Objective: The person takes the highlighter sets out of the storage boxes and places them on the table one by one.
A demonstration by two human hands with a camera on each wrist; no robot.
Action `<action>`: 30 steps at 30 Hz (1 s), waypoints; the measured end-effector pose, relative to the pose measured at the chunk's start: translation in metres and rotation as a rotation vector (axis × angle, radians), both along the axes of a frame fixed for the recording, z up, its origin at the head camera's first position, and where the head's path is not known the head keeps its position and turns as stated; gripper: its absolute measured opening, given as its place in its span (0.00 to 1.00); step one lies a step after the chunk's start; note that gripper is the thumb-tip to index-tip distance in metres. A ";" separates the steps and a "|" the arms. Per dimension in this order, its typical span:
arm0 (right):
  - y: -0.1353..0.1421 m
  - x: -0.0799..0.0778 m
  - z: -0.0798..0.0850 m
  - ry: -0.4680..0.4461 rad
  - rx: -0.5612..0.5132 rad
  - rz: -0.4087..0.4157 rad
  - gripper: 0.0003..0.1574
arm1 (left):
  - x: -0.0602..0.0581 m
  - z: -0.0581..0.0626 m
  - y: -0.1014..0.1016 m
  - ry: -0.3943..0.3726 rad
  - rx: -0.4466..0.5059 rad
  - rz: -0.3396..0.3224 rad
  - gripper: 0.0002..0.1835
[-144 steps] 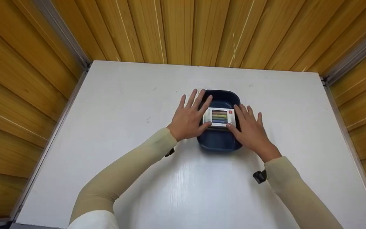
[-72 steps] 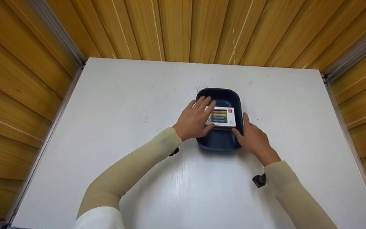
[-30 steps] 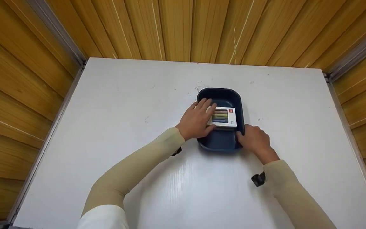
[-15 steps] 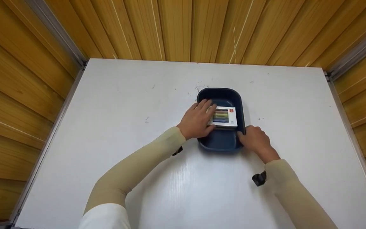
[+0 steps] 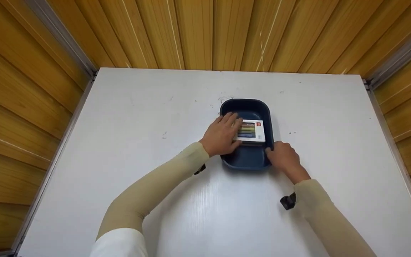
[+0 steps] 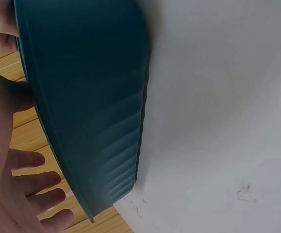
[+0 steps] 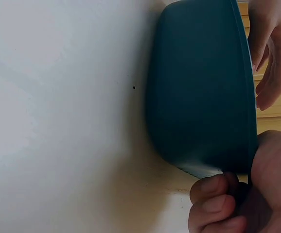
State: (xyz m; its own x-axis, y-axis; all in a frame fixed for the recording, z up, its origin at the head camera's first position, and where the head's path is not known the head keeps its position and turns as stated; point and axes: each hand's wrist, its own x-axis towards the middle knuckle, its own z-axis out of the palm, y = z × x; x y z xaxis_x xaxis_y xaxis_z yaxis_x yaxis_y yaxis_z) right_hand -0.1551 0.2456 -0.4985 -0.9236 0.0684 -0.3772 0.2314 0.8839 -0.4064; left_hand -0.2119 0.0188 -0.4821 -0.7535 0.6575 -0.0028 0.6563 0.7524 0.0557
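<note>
A dark blue plastic basin [image 5: 246, 157] stands on the white table, its side wall [image 6: 87, 97] filling much of the left wrist view. Inside it lies a white box [image 5: 260, 134] with a window showing rows of coloured sticks; their kind is too small to tell. My left hand [image 5: 220, 135] reaches over the left rim with fingers extended, covering the box's left end. Whether it presses on the box cannot be seen. My right hand [image 5: 284, 157] grips the basin's right rim, thumb inside and fingers curled [image 7: 213, 204] against the outer wall.
The white table [image 5: 137, 107] carries small dark marks near the basin. Wood-look panels [image 5: 198, 32] rise behind it and on both sides. A small black device [image 5: 288, 201] sits at the right wrist.
My right hand went from lying straight-fingered over the right rim and box to gripping the rim. My left hand shifted slightly right, its fingers drawing closer together. The basin stays nearly in place.
</note>
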 end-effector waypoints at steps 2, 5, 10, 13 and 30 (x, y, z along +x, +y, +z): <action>0.001 0.000 -0.001 -0.007 -0.025 -0.008 0.21 | -0.001 -0.001 0.001 0.001 -0.005 -0.002 0.40; 0.001 0.000 -0.002 -0.011 -0.065 -0.019 0.20 | -0.002 -0.003 0.001 0.008 -0.007 -0.009 0.39; 0.003 0.000 -0.005 -0.031 -0.135 -0.039 0.20 | -0.003 -0.004 0.002 0.012 -0.010 -0.020 0.39; 0.004 -0.001 -0.007 -0.051 -0.175 -0.051 0.21 | -0.004 -0.005 0.003 0.001 -0.020 -0.018 0.39; -0.002 0.001 -0.009 -0.027 -0.186 -0.096 0.19 | -0.011 -0.014 0.007 0.023 -0.026 -0.030 0.38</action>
